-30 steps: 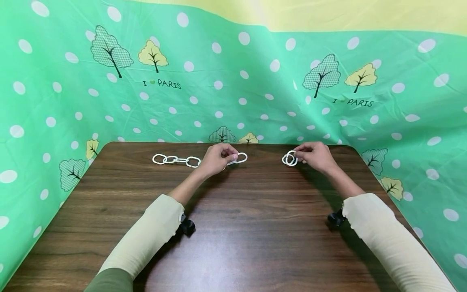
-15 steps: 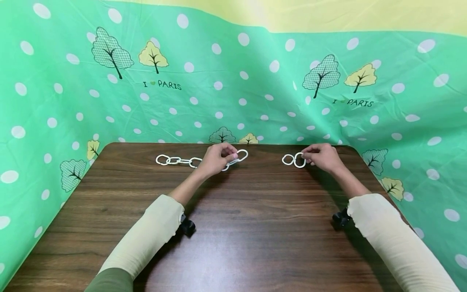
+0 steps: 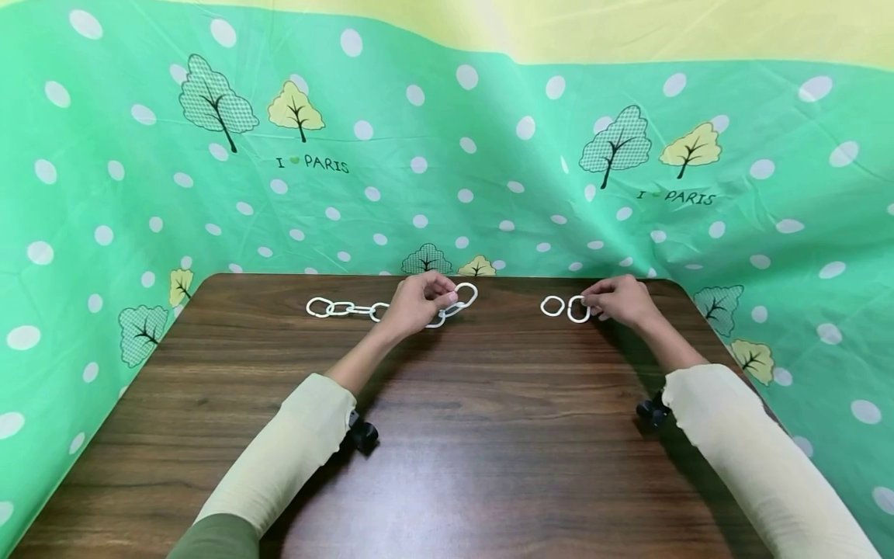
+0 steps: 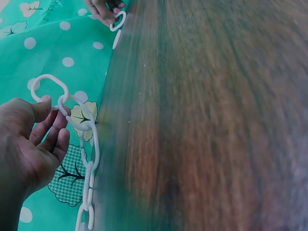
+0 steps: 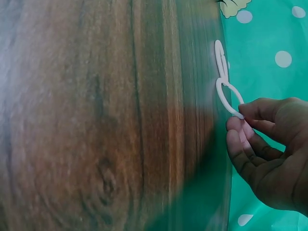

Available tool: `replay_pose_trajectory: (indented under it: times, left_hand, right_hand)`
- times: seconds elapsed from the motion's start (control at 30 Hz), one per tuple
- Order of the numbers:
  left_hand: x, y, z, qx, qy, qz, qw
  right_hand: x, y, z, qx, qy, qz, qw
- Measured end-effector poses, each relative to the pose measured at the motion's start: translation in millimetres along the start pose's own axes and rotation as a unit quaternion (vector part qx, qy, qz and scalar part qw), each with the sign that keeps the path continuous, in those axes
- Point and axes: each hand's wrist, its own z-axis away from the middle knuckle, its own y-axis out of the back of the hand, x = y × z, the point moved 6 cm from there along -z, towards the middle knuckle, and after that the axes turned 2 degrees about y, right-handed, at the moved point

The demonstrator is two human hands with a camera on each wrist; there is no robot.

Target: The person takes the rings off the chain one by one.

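My left hand (image 3: pixel 419 306) pinches the end of a white plastic chain (image 3: pixel 359 310) between thumb and fingertips. The end link (image 4: pixel 57 80) sticks up past the thumb in the left wrist view, and the other links hang down from it and trail left along the table. Part of the chain is hidden behind the hand in the head view. My right hand (image 3: pixel 618 301) pinches a single white chain link (image 3: pixel 570 312) by its right side, tilted up. Just left of it lies a loose white link (image 3: pixel 542 306) on the table; the two stand slightly apart in the head view.
Both hands are over the far part of a dark wooden table (image 3: pixel 447 404). Behind its far edge hangs a green dotted cloth (image 3: pixel 489 171) with printed trees. A black camera mount (image 3: pixel 364 435) sits under the left wrist, another (image 3: pixel 653 410) under the right.
My right hand has moved right with its link, which overlapped the loose one earlier and now stands apart from it. The left hand has hardly moved; the chain's far end has slid slightly right.
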Motion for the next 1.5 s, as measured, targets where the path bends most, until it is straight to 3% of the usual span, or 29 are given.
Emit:
replay_pose_trajectory:
  times: [0.37,0.9,1.23,1.5]
  left_hand:
    - [-3.5,-3.7,-2.1,0.011,0.007,0.022,0.9997]
    - [-5.9,-3.2,-3.6,0.019,0.001,0.035,0.9992]
    - [-5.3,-4.5,-4.5,0.026,0.011,0.047,0.9985]
    - [-6.7,-3.5,-3.6,0.031,0.02,0.054,0.9979]
  right_hand:
    - [6.9,-5.3,-5.5,0.008,-0.026,0.006,0.9996]
    - [5.2,-6.6,-7.2,0.016,-0.029,0.012,0.9994]
    - [-3.4,0.0,-3.6,0.046,-0.012,0.018,0.9987]
    - [-27.1,-4.4,-1.1,0.063,0.03,0.019,0.9974]
